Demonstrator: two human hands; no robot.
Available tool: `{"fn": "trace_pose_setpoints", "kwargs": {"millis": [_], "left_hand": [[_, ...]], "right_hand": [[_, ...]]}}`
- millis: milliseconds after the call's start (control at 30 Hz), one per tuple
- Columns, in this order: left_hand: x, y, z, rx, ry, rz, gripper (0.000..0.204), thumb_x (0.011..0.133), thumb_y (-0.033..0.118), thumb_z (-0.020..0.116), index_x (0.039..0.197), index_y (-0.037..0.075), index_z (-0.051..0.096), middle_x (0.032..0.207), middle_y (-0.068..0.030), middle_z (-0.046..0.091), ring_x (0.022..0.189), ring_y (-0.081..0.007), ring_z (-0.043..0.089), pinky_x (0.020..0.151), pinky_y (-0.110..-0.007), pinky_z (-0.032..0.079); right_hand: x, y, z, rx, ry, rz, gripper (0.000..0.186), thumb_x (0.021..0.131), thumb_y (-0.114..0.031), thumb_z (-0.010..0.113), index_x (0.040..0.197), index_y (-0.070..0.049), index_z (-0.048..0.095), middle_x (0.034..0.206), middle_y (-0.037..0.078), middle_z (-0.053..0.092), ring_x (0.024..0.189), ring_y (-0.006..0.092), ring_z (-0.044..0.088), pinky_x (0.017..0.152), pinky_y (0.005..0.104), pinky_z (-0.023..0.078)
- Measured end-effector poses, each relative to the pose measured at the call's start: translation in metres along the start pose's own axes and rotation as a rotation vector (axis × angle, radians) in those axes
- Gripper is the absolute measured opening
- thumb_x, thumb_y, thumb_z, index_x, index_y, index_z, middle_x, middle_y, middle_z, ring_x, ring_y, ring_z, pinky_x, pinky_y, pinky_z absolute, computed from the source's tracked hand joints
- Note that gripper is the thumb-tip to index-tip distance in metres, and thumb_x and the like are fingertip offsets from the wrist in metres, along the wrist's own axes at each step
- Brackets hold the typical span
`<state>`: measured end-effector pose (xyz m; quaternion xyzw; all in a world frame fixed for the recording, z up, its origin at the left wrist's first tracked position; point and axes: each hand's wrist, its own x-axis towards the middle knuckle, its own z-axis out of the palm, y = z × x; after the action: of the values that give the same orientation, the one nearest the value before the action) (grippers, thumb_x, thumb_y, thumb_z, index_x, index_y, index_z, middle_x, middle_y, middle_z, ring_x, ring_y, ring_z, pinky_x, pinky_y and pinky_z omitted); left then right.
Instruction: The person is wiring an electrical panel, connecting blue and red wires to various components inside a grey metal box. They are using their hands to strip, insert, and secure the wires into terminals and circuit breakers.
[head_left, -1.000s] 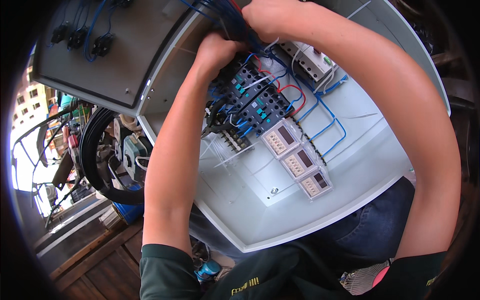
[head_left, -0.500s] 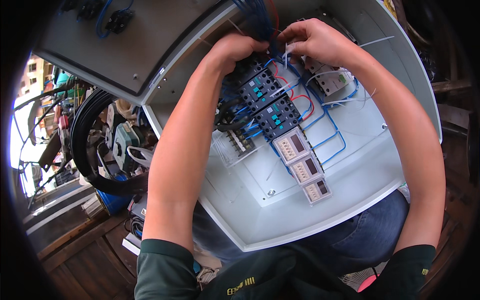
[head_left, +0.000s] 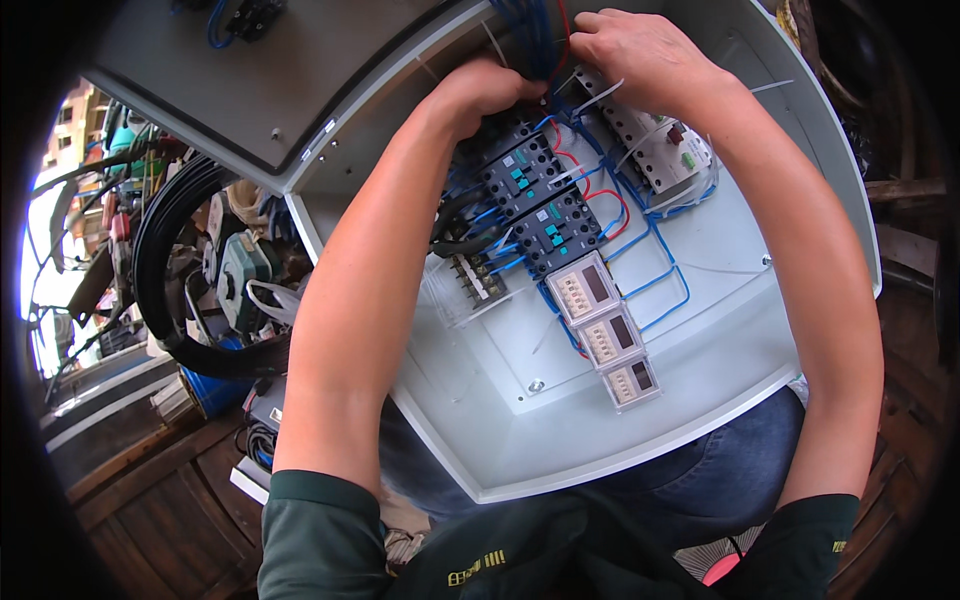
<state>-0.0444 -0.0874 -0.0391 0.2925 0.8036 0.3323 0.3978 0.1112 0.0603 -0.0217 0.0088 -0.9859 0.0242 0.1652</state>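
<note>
Left hand (head_left: 480,95) and right hand (head_left: 640,60) crowd the wires (head_left: 535,40), just beyond the contactors (head_left: 555,235)!
Fingers look bent on both; whether either pair clamps anything, I can't tell. One hard tug could pop a lead off the contactors. And the box (head_left: 720,345) holds plenty: contactors, three clear-cased units (head_left: 612,340) on their near side, a white module (head_left: 650,155) to their right.

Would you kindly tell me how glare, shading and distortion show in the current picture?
Head view: far-left background burnt white; head view: near rim of the grey enclosure bowed, picture corners black; head view: open door dimmer than the enclosure's lower interior.
</note>
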Motion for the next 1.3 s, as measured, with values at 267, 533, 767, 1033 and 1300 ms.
{"fn": "trace_pose_setpoints", "kwargs": {"millis": [267, 533, 767, 1033, 1300], "left_hand": [[-0.002, 0.000, 0.001, -0.066, -0.023, -0.016, 0.023, 0.086, 0.016, 0.074, 0.105, 0.004, 0.074, 0.097, -0.0091, 0.073, 0.085, -0.0187, 0.067, 0.079, -0.035, 0.051], [0.001, -0.001, 0.000, -0.054, -0.022, -0.047, 0.023, 0.086, 0.018, 0.074, 0.104, 0.003, 0.074, 0.098, -0.0094, 0.073, 0.086, -0.0189, 0.066, 0.080, -0.035, 0.050], [-0.003, 0.002, -0.002, -0.095, -0.027, -0.073, 0.021, 0.087, 0.016, 0.073, 0.102, 0.003, 0.074, 0.096, -0.0092, 0.073, 0.085, -0.0189, 0.067, 0.080, -0.035, 0.050], [-0.008, 0.009, -0.006, -0.204, -0.150, -0.138, 0.020, 0.086, 0.011, 0.073, 0.104, 0.001, 0.073, 0.098, -0.0103, 0.074, 0.090, -0.0203, 0.068, 0.087, -0.036, 0.053], [-0.009, 0.010, -0.006, -0.233, -0.144, -0.119, 0.020, 0.086, 0.010, 0.074, 0.104, 0.002, 0.073, 0.095, -0.0100, 0.074, 0.085, -0.0203, 0.069, 0.081, -0.036, 0.055]], "right_hand": [[-0.007, -0.001, 0.015, 0.029, -0.036, 0.028, 0.024, 0.074, 0.004, 0.061, 0.093, -0.006, 0.070, 0.097, 0.010, 0.065, 0.098, 0.0301, 0.066, 0.081, 0.0418, 0.055], [-0.006, -0.004, 0.014, 0.044, -0.018, 0.040, 0.027, 0.073, 0.003, 0.062, 0.097, -0.007, 0.070, 0.098, 0.009, 0.065, 0.098, 0.0303, 0.066, 0.081, 0.0420, 0.055], [-0.008, -0.005, 0.024, 0.046, 0.000, 0.025, 0.027, 0.075, 0.002, 0.062, 0.099, -0.008, 0.070, 0.097, 0.011, 0.064, 0.098, 0.0313, 0.065, 0.082, 0.0420, 0.054], [-0.012, -0.001, 0.027, 0.232, 0.050, 0.053, 0.023, 0.077, 0.000, 0.064, 0.098, -0.009, 0.067, 0.097, 0.011, 0.064, 0.098, 0.0323, 0.064, 0.083, 0.0433, 0.053], [-0.012, -0.003, 0.034, 0.169, 0.048, 0.062, 0.028, 0.076, 0.000, 0.066, 0.102, -0.011, 0.066, 0.097, 0.012, 0.064, 0.096, 0.0325, 0.064, 0.080, 0.0441, 0.052]]}}
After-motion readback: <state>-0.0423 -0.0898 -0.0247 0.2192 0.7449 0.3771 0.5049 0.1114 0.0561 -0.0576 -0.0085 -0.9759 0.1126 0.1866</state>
